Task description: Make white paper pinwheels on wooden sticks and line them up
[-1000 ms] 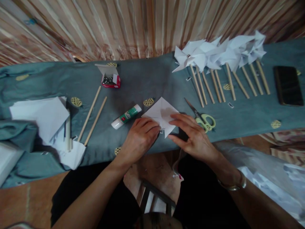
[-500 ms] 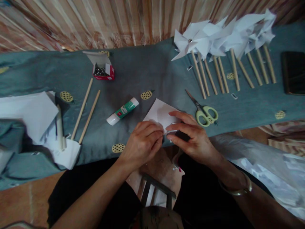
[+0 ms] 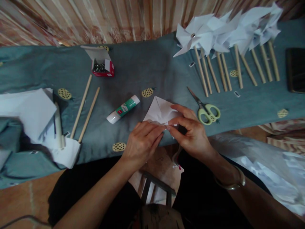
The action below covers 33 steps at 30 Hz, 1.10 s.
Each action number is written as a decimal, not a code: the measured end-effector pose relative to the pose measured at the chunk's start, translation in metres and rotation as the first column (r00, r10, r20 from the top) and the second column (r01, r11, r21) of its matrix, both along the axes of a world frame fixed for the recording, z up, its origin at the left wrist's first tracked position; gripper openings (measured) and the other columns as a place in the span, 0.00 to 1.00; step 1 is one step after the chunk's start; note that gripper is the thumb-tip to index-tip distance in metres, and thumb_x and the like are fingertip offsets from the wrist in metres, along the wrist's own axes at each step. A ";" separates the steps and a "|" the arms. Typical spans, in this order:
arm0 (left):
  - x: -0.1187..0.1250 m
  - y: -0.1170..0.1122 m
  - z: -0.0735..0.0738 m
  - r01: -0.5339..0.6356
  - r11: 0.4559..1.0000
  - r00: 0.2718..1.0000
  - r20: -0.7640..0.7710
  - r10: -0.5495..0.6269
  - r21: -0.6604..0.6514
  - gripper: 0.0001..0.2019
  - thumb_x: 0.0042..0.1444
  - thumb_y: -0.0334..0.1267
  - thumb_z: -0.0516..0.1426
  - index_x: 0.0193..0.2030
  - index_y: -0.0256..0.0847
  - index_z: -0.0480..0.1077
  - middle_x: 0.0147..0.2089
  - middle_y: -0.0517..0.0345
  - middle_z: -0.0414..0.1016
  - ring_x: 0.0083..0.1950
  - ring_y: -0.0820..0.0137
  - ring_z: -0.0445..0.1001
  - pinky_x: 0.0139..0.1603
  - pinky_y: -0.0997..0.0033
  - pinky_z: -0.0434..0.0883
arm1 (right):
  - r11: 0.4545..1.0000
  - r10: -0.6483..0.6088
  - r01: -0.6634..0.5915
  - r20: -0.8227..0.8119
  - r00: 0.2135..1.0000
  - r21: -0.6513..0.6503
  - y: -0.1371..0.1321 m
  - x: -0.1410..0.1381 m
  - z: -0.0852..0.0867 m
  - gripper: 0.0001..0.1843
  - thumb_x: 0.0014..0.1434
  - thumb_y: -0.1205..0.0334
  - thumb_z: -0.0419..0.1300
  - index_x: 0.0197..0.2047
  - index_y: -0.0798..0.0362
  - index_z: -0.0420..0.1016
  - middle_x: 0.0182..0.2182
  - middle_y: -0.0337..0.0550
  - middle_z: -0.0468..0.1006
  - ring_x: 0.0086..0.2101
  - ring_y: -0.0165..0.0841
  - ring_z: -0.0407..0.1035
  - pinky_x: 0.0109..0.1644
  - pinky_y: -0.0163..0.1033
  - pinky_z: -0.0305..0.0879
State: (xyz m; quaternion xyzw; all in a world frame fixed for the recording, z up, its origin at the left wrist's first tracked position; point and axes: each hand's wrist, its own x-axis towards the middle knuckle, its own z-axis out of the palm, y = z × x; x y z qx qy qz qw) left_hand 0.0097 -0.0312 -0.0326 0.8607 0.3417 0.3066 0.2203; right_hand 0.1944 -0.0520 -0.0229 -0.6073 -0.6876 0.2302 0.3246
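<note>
A white paper sheet with creases lies at the near edge of the table, one corner pointing away from me. My left hand is closed on its near left edge, fingers pressed together. With thumb and index finger, my right hand pinches the paper near its middle, fingertips close to the left ones. The spot between the fingertips is partly hidden. To the left lies a green and white glue stick. Scissors with light green handles rest just right of my right hand.
Several white paper pinwheels on sticks lie at the back right, beside a dark phone-like object. An open red box of small metal pieces stands back left. Two wooden sticks and white paper sheets lie left.
My right fingers have closed into a tighter pinch on the paper, near my left fingertips. A crease now shows on the sheet. The whole view has shifted slightly.
</note>
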 end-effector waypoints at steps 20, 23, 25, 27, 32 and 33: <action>0.004 0.007 -0.001 -0.033 0.997 0.999 0.040 0.036 -0.071 0.06 0.59 0.29 0.56 0.40 0.36 0.75 0.37 0.52 0.79 0.39 0.67 0.77 0.41 0.63 0.76 | 0.999 -0.047 0.047 0.022 0.999 0.013 0.000 -0.002 -0.002 0.01 0.56 0.66 0.62 0.33 0.50 0.75 0.54 0.50 0.74 0.54 0.44 0.67 0.58 0.55 0.64; 0.005 0.008 -0.001 -0.040 0.995 0.999 0.034 0.043 -0.088 0.06 0.59 0.29 0.57 0.40 0.36 0.75 0.38 0.52 0.79 0.40 0.67 0.77 0.42 0.63 0.76 | 0.999 -0.046 0.046 0.023 0.999 0.018 -0.001 -0.002 -0.001 0.01 0.56 0.65 0.62 0.32 0.50 0.75 0.53 0.49 0.74 0.54 0.44 0.67 0.58 0.55 0.64; 0.005 0.008 0.000 -0.042 0.995 0.998 0.031 0.045 -0.095 0.06 0.59 0.29 0.57 0.40 0.36 0.75 0.38 0.52 0.79 0.40 0.67 0.77 0.42 0.63 0.76 | 0.999 -0.042 0.042 0.026 0.999 0.021 -0.001 -0.002 -0.001 0.02 0.57 0.65 0.61 0.32 0.50 0.75 0.53 0.49 0.74 0.54 0.44 0.67 0.59 0.56 0.63; 0.005 0.008 0.000 -0.042 0.994 0.999 0.028 0.045 -0.101 0.06 0.58 0.29 0.57 0.40 0.36 0.75 0.38 0.52 0.79 0.40 0.66 0.77 0.42 0.63 0.76 | 0.999 -0.035 0.033 0.039 0.999 0.040 -0.001 -0.002 -0.001 0.02 0.58 0.64 0.61 0.33 0.50 0.75 0.53 0.49 0.74 0.54 0.44 0.67 0.59 0.56 0.63; 0.005 0.008 0.003 -0.043 0.993 0.999 0.017 0.045 -0.109 0.06 0.58 0.28 0.57 0.40 0.36 0.75 0.38 0.52 0.79 0.40 0.67 0.77 0.42 0.64 0.76 | 0.987 0.027 -0.042 0.097 0.995 0.157 -0.003 0.000 -0.004 0.09 0.61 0.67 0.56 0.43 0.50 0.76 0.55 0.49 0.72 0.57 0.43 0.64 0.61 0.54 0.63; 0.005 0.008 0.003 -0.040 0.993 0.999 0.014 0.042 -0.112 0.06 0.59 0.29 0.56 0.40 0.36 0.75 0.38 0.52 0.79 0.39 0.67 0.77 0.41 0.64 0.76 | 0.983 0.046 -0.064 0.109 0.993 0.171 -0.003 0.000 -0.004 0.11 0.61 0.68 0.55 0.45 0.49 0.76 0.56 0.48 0.71 0.58 0.42 0.63 0.62 0.53 0.62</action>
